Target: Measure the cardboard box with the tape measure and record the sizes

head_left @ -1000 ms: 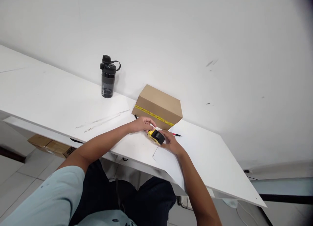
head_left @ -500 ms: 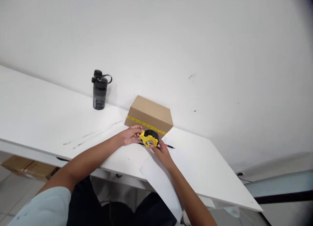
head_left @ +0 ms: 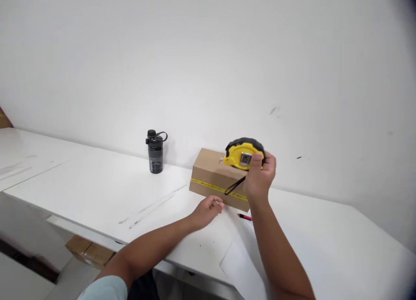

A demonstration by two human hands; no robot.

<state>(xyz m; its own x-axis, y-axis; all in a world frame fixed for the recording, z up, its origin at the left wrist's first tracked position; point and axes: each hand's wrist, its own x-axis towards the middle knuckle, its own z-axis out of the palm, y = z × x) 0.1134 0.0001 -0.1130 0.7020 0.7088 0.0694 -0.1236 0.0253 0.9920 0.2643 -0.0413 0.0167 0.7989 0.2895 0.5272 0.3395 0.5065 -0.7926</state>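
My right hand [head_left: 260, 179] grips a yellow and black tape measure [head_left: 238, 156], raised in front of the cardboard box [head_left: 209, 163]. The metal hook pokes out at its left end, and a black wrist strap [head_left: 235, 185] dangles below. My left hand [head_left: 208, 210] is just in front of the box's lower front edge, its fingers loosely curled with a small gap to the thumb. I see nothing held in it. A yellow printed strip [head_left: 208, 186] runs along the box's front face; the tape measure and right hand hide the box's right part.
A dark shaker bottle [head_left: 155, 155] stands by the wall, left of the box. A pink and black pen [head_left: 245, 216] lies partly behind my right forearm. White paper [head_left: 242, 265] hangs over the table's [head_left: 97, 179] front edge. Below is another cardboard box [head_left: 92, 252].
My right hand has lifted the tape measure up and rightward, away from my left hand, which has let go of it. The view has shifted, so bottle and box appear lower and farther right.
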